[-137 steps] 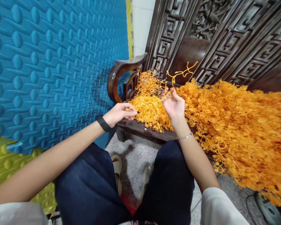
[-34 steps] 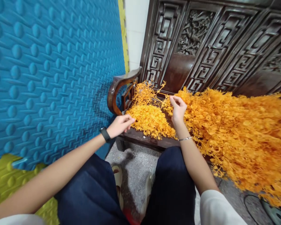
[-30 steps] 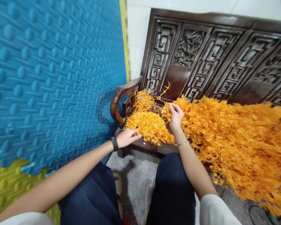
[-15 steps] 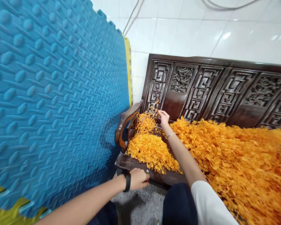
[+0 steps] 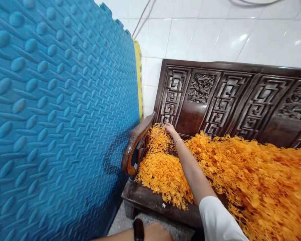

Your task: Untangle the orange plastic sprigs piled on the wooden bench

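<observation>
My right hand [image 5: 169,129] reaches to the back left corner of the wooden bench, at the edge of a loose tangle of orange branching plastic sprigs [image 5: 157,142]. Its fingers look slightly apart, with no sprig clearly held between them. Just in front of that tangle lies a denser heap of orange pieces [image 5: 165,174]. A much larger orange pile [image 5: 261,180] spreads over the seat to the right of my right arm. My left hand [image 5: 157,232], below a dark wristband, is low at the bottom edge of the picture; its fingers are cut off from view.
A carved backrest [image 5: 195,115] and a curved armrest [image 5: 132,147] bound the dark bench [image 5: 142,197]. Blue textured foam mats [image 5: 65,110] stand upright on the left, with a yellow mat behind. White tiles [image 5: 185,36] cover the wall, where a cable hangs.
My right hand has lowered slightly, and the sprig it held up is now down at the tangle. My left hand has dropped toward the bottom edge. The view has shifted slightly.
</observation>
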The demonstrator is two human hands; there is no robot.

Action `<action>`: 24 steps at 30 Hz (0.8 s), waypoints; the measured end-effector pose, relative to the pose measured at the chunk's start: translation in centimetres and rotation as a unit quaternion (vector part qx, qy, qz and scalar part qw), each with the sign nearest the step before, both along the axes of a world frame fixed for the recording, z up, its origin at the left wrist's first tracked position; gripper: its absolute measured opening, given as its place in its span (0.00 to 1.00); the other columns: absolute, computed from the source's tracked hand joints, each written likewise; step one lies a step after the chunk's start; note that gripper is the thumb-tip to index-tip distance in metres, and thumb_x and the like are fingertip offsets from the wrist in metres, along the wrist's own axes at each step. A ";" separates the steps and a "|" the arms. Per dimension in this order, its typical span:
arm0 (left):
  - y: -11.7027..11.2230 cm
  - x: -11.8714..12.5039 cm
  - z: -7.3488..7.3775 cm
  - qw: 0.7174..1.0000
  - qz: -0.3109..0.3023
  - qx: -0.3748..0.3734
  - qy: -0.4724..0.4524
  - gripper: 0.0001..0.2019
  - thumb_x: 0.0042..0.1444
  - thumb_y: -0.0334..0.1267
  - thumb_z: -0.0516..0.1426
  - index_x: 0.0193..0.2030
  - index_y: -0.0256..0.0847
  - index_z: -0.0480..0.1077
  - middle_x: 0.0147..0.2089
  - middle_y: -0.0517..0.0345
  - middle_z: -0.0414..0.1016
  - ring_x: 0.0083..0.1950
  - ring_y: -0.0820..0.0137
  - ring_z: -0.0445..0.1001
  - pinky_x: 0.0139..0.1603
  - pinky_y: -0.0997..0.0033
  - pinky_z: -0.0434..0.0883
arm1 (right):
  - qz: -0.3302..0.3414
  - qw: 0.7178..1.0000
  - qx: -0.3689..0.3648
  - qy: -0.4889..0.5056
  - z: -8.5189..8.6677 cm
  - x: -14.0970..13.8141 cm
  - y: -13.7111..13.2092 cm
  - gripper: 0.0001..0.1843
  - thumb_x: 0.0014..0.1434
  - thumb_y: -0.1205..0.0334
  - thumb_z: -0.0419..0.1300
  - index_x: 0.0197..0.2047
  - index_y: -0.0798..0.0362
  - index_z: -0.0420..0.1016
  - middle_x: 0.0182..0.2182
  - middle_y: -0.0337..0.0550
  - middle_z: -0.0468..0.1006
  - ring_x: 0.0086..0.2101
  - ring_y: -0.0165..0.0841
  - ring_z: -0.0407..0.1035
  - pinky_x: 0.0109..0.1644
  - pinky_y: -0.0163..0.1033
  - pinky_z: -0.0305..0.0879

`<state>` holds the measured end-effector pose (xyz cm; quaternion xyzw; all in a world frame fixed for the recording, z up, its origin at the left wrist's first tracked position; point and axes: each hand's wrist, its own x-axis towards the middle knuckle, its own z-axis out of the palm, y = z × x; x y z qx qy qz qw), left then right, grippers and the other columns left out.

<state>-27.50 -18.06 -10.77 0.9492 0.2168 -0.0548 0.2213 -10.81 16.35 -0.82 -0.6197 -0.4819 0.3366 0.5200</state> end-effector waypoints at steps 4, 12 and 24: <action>-0.6 -0.5 3.1 0.998 -0.027 0.056 0.010 0.10 0.54 0.44 0.54 0.32 0.44 0.75 0.26 0.51 0.78 0.26 0.61 0.77 0.19 0.69 0.66 | 0.019 0.999 -0.038 -0.008 0.8 1.2 -2.1 0.25 0.51 0.70 0.60 0.54 0.60 0.67 0.26 0.41 0.76 0.20 0.24 0.63 0.25 0.30 0.59; -1.6 -0.3 5.4 0.987 0.019 0.120 0.109 0.11 0.57 0.40 0.53 0.39 0.37 0.73 0.36 0.44 0.79 0.39 0.57 0.79 0.37 0.63 0.75 | 0.047 0.997 -0.057 -0.032 5.7 6.3 -9.8 0.17 0.54 0.73 0.58 0.48 0.63 0.68 0.26 0.43 0.75 0.19 0.25 0.67 0.24 0.30 0.61; -5.6 3.0 4.1 0.973 -0.025 0.172 0.152 0.06 0.52 0.29 0.56 0.34 0.29 0.74 0.34 0.36 0.78 0.38 0.54 0.79 0.34 0.63 0.74 | 0.089 0.980 -0.072 -0.163 3.1 14.2 -25.3 0.04 0.55 0.69 0.59 0.35 0.58 0.74 0.32 0.46 0.79 0.27 0.27 0.72 0.30 0.29 0.66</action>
